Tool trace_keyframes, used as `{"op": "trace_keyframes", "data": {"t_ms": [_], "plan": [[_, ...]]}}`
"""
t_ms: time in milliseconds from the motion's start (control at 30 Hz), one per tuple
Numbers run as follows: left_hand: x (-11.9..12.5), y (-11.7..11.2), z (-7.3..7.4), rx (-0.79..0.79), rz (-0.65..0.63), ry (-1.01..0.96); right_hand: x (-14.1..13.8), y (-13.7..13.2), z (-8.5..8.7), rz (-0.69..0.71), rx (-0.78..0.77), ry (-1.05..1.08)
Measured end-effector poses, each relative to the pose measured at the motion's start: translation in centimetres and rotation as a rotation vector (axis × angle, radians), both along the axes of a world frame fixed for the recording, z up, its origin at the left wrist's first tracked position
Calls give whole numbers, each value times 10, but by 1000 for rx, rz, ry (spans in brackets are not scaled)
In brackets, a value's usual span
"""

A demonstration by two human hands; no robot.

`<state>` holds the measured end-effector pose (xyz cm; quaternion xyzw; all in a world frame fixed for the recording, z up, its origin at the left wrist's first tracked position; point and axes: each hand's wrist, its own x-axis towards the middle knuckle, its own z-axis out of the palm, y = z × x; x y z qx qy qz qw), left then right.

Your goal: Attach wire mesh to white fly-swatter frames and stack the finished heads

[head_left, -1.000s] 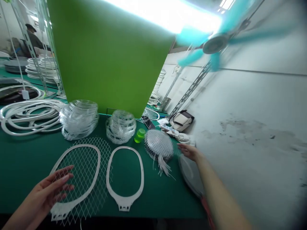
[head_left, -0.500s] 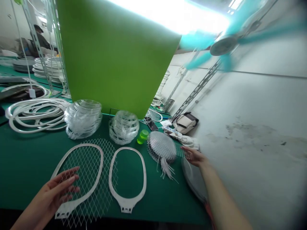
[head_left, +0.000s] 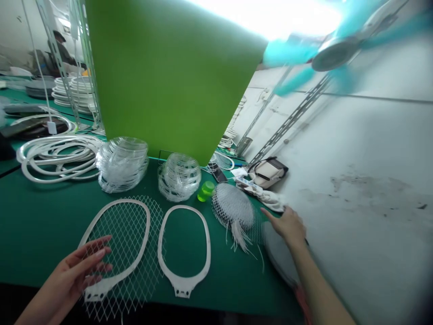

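Observation:
My left hand (head_left: 83, 266) lies flat, fingers stretched out, on a white oval racket frame (head_left: 115, 239) that rests on a sheet of white mesh (head_left: 135, 271). Beside it to the right lies a second, bare white frame (head_left: 185, 246). My right hand (head_left: 287, 223) reaches to the table's right edge, fingers spread over a grey oval stack (head_left: 277, 255), next to a pile of mesh pieces (head_left: 233, 210) with loose white strands.
Two stacks of clear rings (head_left: 122, 162) (head_left: 179, 176), a small green cup (head_left: 205, 192), a coil of white frames (head_left: 57, 155), a green panel (head_left: 169, 76), a bag (head_left: 267, 171) and a phone (head_left: 216, 171) sit behind. A spinning teal fan (head_left: 331, 54) hangs at upper right. A person (head_left: 62, 47) stands far left.
My right hand has moved rightward and down from the mesh pile onto the grey stack at the table edge. My left hand has stayed on the frame. The view has shifted slightly.

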<state>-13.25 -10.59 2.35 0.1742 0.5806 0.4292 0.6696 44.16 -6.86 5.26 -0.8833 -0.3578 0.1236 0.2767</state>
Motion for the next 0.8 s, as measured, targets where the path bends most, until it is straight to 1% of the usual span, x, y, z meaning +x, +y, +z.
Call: {"op": "trace_keyframes", "data": {"t_ms": [33, 67, 133, 200, 267, 333, 433, 500, 600, 633, 700, 800], "plan": [[0, 0, 1, -22, -5, 1, -11, -4, 0, 22, -8, -63], [1, 1, 2, -36, -4, 2, -24, -9, -1, 74, -21, -114], [3, 2, 4, -40, 11, 13, -47, -17, -7, 247, -86, -220], [7, 2, 5, -42, 10, 18, -65, -23, -15, 410, -194, -338], [8, 1, 3, -47, -8, 18, -74, -29, -23, 462, -283, -428], [8, -1, -1, -37, -19, 16, -76, -33, -26, 450, -311, -480], [6, -2, -6, -25, -10, 17, -71, -37, -21, 423, -269, -498], [5, -3, -5, -35, -4, 17, -65, -39, -13, 374, -227, -596], [6, -4, -1, -44, -11, 16, -53, -36, 2, 222, -205, -790], [7, -4, 0, -29, -11, 19, -47, -33, 7, 183, -216, -810], [7, -6, 2, 10, -2, 24, -33, -26, 16, 136, -239, -777], [4, -6, 2, -7, 9, 8, -8, -12, 34, 75, -215, -731]]}}
